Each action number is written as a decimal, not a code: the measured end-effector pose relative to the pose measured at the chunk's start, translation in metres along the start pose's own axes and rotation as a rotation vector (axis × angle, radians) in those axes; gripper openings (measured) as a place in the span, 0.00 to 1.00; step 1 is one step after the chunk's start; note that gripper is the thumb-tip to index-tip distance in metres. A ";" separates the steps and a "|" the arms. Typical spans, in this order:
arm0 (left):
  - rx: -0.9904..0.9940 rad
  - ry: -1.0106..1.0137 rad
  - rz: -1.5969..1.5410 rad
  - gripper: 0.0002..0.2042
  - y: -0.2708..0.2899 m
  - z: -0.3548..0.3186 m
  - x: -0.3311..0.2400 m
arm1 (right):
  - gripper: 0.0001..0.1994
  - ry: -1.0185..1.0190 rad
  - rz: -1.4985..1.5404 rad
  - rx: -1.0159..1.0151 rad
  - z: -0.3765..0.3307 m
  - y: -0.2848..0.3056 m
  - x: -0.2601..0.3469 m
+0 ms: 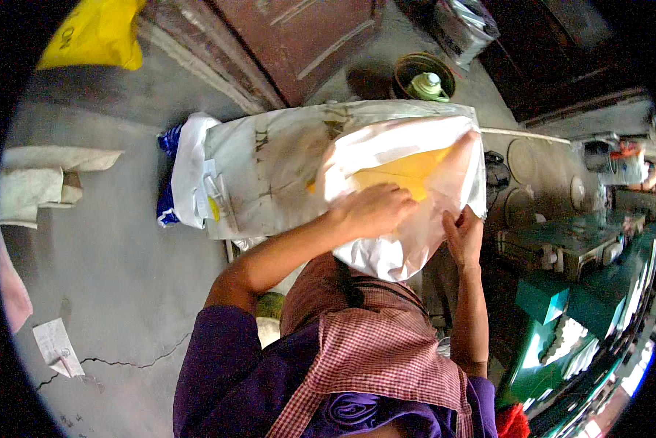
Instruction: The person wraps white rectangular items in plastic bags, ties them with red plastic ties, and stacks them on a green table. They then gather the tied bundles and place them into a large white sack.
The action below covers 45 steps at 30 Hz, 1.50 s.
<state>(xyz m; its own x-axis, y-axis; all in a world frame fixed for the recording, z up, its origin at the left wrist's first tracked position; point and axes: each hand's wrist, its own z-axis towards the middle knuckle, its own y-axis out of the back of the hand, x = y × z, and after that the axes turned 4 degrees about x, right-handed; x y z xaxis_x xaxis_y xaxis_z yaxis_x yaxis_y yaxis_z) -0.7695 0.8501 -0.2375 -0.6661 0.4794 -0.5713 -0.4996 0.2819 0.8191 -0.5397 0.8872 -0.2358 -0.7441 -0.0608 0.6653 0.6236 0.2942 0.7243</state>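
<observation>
A large white plastic bag (372,148) lies on a table with a pale, worn cover (269,164), its mouth spread toward me. Flat orange-yellow material (401,174) shows inside the bag. My left hand (381,210) reaches over the near rim into the mouth, fingers curled closed in front of the yellow material. Whatever those fingers hold, if anything, is hidden. At the right side of the mouth, my right hand (463,230) pinches the edge of the bag between thumb and fingers.
Blue and white packaging (186,171) hangs over the table's left end. Beyond the table stands a bin (401,67) with a pale green container. Green machinery (561,306) fills the right side. A yellow bag (98,36) and a paper slip (58,347) are at the left.
</observation>
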 end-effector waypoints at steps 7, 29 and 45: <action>0.547 0.234 0.654 0.13 -0.046 0.057 0.074 | 0.06 0.078 -0.286 -0.102 0.007 0.056 -0.016; 0.511 0.749 -0.339 0.28 -0.033 0.188 0.205 | 0.24 -0.523 0.475 0.565 0.022 -0.122 -0.108; 1.082 -0.008 0.308 0.39 -0.108 0.186 0.209 | 0.38 -0.722 0.847 0.510 0.089 -0.172 -0.069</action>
<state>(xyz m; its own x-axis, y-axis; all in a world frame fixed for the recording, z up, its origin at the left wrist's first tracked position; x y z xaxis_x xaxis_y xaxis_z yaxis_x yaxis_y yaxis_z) -0.7518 1.0742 -0.4355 -0.6729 0.6570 -0.3400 0.4312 0.7218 0.5413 -0.6166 0.9255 -0.4220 -0.2123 0.8267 0.5210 0.9305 0.3339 -0.1505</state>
